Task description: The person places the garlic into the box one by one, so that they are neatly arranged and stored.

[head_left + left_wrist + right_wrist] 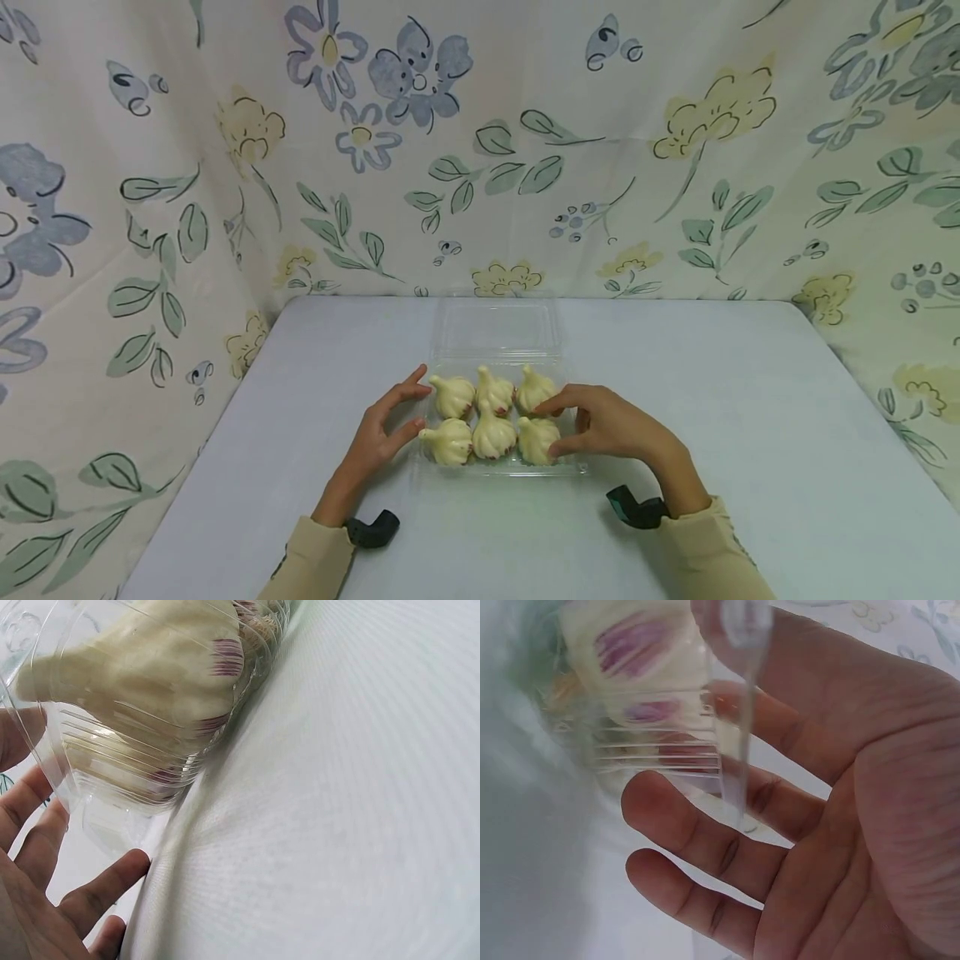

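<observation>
Several pale garlic bulbs with purple streaks sit in two rows inside a clear plastic clamshell box. Its lid lies folded back behind the bulbs. At the box's left side is my left hand, its fingers spread and relaxed, with thumb and fingertips by the rim. My right hand reaches over the right wall. Its thumb and index finger pinch the front right garlic bulb; the clear wall partly blurs this contact in the right wrist view.
The box rests on a white-covered table. Behind and to the left hangs a floral curtain. A dark wrist device is on my left wrist, and another dark device is on my right.
</observation>
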`<control>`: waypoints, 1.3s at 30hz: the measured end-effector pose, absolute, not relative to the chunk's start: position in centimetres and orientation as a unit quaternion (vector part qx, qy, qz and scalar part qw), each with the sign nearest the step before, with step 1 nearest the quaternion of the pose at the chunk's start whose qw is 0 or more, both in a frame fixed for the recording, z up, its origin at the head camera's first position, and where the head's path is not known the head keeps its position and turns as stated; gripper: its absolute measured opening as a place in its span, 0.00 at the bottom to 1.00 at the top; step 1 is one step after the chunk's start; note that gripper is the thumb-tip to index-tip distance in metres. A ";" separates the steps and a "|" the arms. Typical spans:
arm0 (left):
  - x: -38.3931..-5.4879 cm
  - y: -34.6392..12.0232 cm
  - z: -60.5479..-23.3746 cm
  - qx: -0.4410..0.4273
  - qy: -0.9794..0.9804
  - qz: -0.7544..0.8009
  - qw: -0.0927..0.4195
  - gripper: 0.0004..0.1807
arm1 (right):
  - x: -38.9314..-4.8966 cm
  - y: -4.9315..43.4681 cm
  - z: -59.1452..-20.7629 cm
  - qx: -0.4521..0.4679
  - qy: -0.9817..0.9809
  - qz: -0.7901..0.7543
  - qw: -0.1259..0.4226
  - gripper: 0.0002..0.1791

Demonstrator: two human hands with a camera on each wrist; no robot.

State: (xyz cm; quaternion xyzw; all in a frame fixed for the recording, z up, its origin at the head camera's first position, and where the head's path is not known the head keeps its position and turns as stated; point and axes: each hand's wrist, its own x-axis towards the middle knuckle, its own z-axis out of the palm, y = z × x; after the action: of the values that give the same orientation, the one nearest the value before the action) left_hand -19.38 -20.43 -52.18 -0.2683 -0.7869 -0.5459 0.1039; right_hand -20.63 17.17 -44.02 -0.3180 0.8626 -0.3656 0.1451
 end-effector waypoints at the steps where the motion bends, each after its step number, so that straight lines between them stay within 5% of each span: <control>1: -19.4 -20.4 -52.2 -0.270 -0.787 -0.545 0.105 0.21 | -20.7 17.3 -44.0 -0.319 0.863 -0.366 0.142 0.29; 8: -19.4 -20.4 -52.2 -0.274 -0.784 -0.546 0.107 0.21 | -20.9 18.0 -43.6 -0.300 0.870 -0.375 0.109 0.24; 16: -19.2 -20.4 -52.0 -0.269 -0.786 -0.548 0.102 0.22 | -21.5 18.7 -43.6 -0.245 0.888 -0.390 0.001 0.13; 22: -19.3 -20.4 -52.1 -0.274 -0.782 -0.549 0.106 0.21 | -22.0 19.1 -44.4 -0.193 0.888 -0.417 -0.027 0.16; 29: -19.3 -20.3 -52.1 -0.276 -0.782 -0.548 0.111 0.21 | -22.6 19.4 -45.4 -0.156 0.891 -0.427 -0.015 0.25; 39: -19.2 -20.2 -52.0 -0.284 -0.779 -0.545 0.120 0.21 | -23.3 20.2 -46.8 -0.090 0.898 -0.424 0.072 0.31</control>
State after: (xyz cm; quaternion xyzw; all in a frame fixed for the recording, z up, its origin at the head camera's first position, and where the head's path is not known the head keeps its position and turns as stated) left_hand -19.21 -20.23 -52.01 -0.2840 -0.7794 -0.5454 0.1198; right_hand -23.28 20.24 -46.80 -0.0897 0.8985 -0.4236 0.0721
